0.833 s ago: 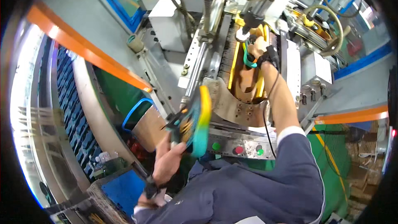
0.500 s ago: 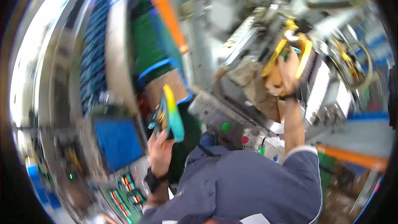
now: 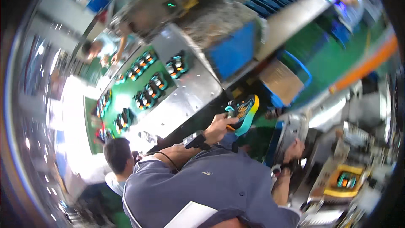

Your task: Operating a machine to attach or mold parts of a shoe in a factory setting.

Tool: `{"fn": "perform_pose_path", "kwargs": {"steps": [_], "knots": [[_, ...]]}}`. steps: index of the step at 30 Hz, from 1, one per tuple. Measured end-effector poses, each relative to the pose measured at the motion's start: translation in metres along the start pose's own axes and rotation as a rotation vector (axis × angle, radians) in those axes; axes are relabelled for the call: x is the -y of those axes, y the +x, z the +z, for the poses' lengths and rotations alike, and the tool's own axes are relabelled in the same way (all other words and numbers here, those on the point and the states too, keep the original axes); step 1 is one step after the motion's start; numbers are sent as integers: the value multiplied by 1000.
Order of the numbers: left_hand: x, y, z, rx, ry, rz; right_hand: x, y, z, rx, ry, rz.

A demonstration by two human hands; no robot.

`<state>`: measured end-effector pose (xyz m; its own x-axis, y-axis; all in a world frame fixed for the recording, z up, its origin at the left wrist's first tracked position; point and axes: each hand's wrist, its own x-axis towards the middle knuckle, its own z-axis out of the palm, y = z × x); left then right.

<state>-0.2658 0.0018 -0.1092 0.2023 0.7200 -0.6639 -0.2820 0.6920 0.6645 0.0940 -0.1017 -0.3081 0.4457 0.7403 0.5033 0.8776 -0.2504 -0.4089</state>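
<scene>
My left hand is closed around a sneaker with a black, orange-marked upper and a teal-to-yellow sole. The shoe is held tilted in front of my body, toe end pointing up and away. My right hand is over the grey metal front of the machine; motion blur hides how its fingers are set, and no object shows in it. Further right, a teal, black and orange shoe sits inside the machine's yellow frame, apart from my right hand.
To the left, a metal-edged table with a green top bears several similar shoes. A blue trolley with a cardboard-coloured board stands ahead, beside an orange bar. One co-worker is close on the left, another beyond the table.
My view has swung left, bringing the shoe table in. My right hand has come away from the yellow frame, where a shoe now shows. My left hand still holds its sneaker.
</scene>
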Motion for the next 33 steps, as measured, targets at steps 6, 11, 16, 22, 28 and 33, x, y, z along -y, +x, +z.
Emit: {"fn": "perform_pose_path", "kwargs": {"steps": [6,11,16,22,28,33], "knots": [[-16,-12,-103,-274,-310,149,26,91,-19,-49,80,50],[-49,36,-218,-594,-407,340,214,274,-41,-151,601,-265],[-106,101,-347,-687,-342,484,472,390,-59,-24,475,-712],[-185,212,-463,-936,-310,478,697,501,30,311,545,-752],[-231,331,-595,-1124,-77,511,886,540,128,598,241,-500],[-223,380,-738,-1342,149,715,992,569,194,943,298,-498]]}}
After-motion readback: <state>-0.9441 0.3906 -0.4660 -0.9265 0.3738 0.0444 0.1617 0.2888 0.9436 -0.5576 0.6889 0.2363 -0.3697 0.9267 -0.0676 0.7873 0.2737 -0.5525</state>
